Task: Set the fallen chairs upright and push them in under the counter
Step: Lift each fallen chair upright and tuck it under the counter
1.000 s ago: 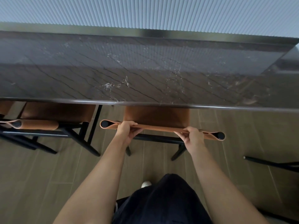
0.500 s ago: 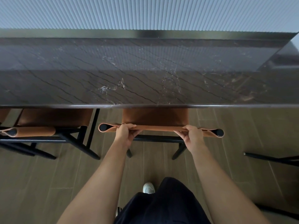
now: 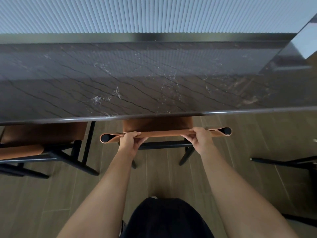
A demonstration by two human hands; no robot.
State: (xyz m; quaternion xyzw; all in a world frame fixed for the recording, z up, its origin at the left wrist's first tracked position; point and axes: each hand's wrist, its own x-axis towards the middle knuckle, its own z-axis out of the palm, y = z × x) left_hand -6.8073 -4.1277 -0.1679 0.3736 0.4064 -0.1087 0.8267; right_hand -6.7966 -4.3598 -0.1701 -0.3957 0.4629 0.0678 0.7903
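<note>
Tan leather chair point(image 3: 159, 124) stands upright at the near edge of the bench point(image 3: 154, 83), seat partly under the slab, its backrest rail point(image 3: 164, 133) just outside. Holding the rail at two spread points probably keeps the push straight. The left grip point(image 3: 130, 140) and right grip point(image 3: 199, 137) are both clenched around the leather, fingers curled over its top. Black legs of a second chair point(image 3: 283, 162) lie low near the bench's right end, apparently not yet righted.

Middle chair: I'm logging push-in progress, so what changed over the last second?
The middle chair slid slightly further under the counter, if at all; less seat shows. Nothing was taken or released: left hand and right hand keep their grip on its backrest. The neighbouring chair and the chair legs at right stayed put.
</note>
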